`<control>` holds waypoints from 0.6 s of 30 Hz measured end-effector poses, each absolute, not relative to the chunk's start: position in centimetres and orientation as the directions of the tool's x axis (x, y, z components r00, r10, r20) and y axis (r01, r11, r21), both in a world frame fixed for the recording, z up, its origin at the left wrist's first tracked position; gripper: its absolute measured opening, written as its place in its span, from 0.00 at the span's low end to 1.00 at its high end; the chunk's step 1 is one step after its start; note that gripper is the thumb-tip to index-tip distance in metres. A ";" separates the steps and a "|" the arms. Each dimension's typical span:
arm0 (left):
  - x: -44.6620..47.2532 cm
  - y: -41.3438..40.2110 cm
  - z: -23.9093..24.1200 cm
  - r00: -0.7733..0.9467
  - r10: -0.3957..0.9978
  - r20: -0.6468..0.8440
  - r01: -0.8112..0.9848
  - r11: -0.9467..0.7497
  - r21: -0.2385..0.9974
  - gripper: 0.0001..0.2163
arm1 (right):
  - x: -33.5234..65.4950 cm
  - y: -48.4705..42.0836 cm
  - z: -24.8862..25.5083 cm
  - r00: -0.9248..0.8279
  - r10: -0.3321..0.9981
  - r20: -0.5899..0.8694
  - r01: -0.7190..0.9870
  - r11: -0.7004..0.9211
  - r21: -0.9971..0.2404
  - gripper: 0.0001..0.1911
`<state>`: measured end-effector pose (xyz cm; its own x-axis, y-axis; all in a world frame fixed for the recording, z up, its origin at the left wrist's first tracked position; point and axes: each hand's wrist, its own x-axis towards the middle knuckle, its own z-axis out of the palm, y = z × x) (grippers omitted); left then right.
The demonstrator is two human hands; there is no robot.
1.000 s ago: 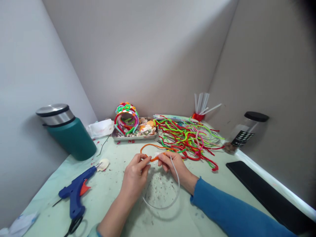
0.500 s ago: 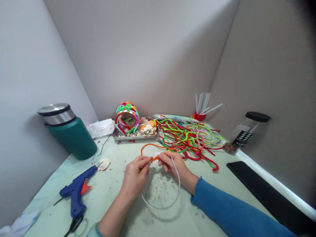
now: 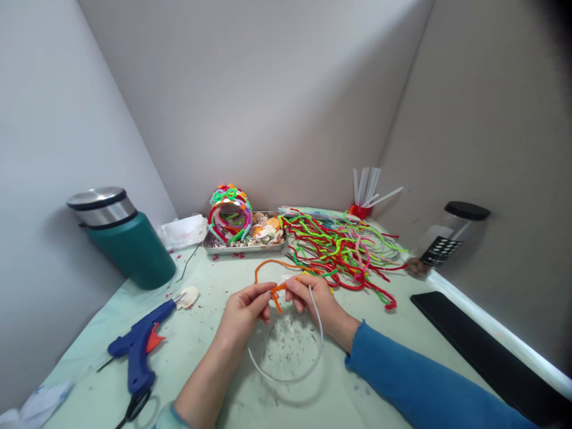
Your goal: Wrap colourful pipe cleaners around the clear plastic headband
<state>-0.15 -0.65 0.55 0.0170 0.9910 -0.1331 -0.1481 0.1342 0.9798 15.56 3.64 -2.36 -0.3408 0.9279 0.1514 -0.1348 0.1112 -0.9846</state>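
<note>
My left hand (image 3: 245, 313) pinches an orange pipe cleaner (image 3: 277, 302) between thumb and fingers, with a short orange end hanging below the fingertips. Just right of it, my right hand (image 3: 317, 301) is closed on a thin white headband (image 3: 292, 381), where orange is wound around its upper part. The headband's bare white curve loops down below both hands, above the table. A long orange length arcs behind the hands toward the pile of pipe cleaners (image 3: 344, 244). The grip points themselves are partly covered by my fingers.
A metal tray (image 3: 245, 250) holds shells and pipe-cleaner-wrapped headbands (image 3: 230, 211). To the left are a blue glue gun (image 3: 140, 342), its tip by a shell (image 3: 187, 296), and a teal bottle (image 3: 131, 247). On the right stand a jar (image 3: 442, 241), a black strip (image 3: 482, 351) and glue sticks (image 3: 366, 186).
A short orange end now shows hanging below my left fingertips. The headband's loop has swung slightly left, and my left hand has shifted a little. My right hand stays nearly in place.
</note>
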 end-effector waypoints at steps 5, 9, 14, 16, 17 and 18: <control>0.0 -0.5 0.5 0.059 0.990 -0.130 -0.087 0.134 0.987 0.20 | 15.5 3.7 -2.4 -0.335 0.934 0.123 -0.131 0.083 -0.988 0.17; 0.1 -0.6 0.0 -0.025 0.998 0.056 0.335 -0.044 0.941 0.15 | 15.5 3.7 -2.4 -0.327 0.937 0.119 -0.130 0.080 -0.988 0.18; 0.0 -1.0 -0.4 0.075 0.929 0.363 0.738 -0.297 0.606 0.11 | 15.5 3.5 -2.1 -0.334 0.934 0.129 -0.104 0.100 -0.990 0.18; 0.0 -1.1 -0.4 0.099 0.922 0.374 0.795 -0.299 0.528 0.08 | 15.5 3.4 -2.0 -0.341 0.931 0.130 -0.089 0.105 -0.990 0.18; 0.0 -1.2 -0.3 0.102 0.923 0.371 0.817 -0.291 0.498 0.07 | 15.5 3.4 -2.0 -0.347 0.929 0.128 -0.083 0.106 -0.991 0.18; 0.0 -1.2 -0.3 0.102 0.925 0.366 0.835 -0.280 0.474 0.06 | 15.5 3.4 -2.0 -0.351 0.928 0.127 -0.081 0.105 -0.991 0.18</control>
<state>-0.02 -1.22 -0.28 0.1019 0.9250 0.3661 0.8350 -0.2796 0.4739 15.50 3.35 -2.02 -0.3507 0.9279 0.1266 -0.0806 0.1047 -0.9912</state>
